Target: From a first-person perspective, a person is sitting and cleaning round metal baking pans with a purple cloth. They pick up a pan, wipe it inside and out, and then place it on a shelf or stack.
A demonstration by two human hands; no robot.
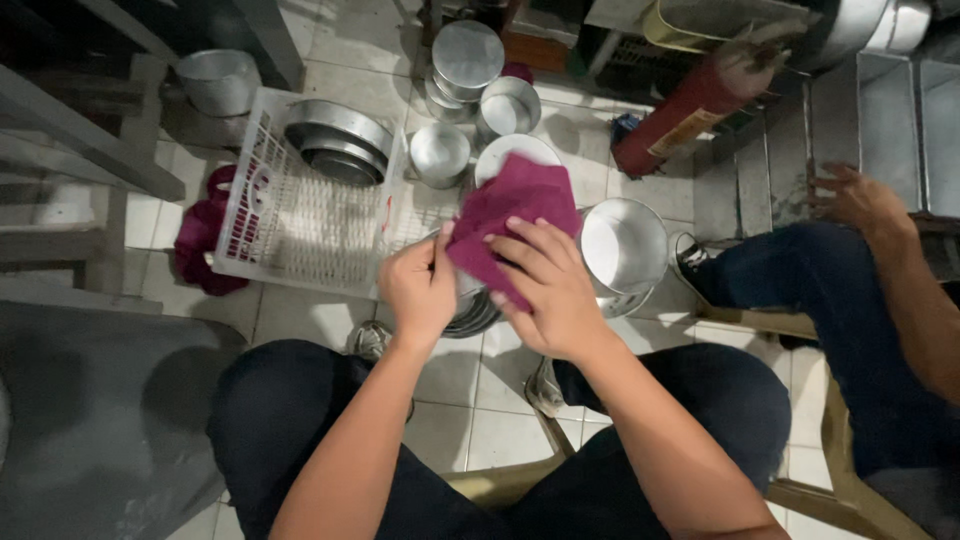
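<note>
Crowding floor: pans (622, 245), crate (300, 235).

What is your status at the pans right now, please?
Left hand and right hand both gripping maroon cloth. Metal pans stacked beneath. Nothing blocking.

Both hands (490, 285) grip a maroon cloth (510, 215) above metal bowls (470, 310).

Two maroon cloths: one held up in the middle (512, 215), one on the floor at left (200, 245). One white plastic basket (300, 235). One red cylinder (690, 105), far right. About seven round metal pans (622, 243) stand loose on the tiles.
</note>
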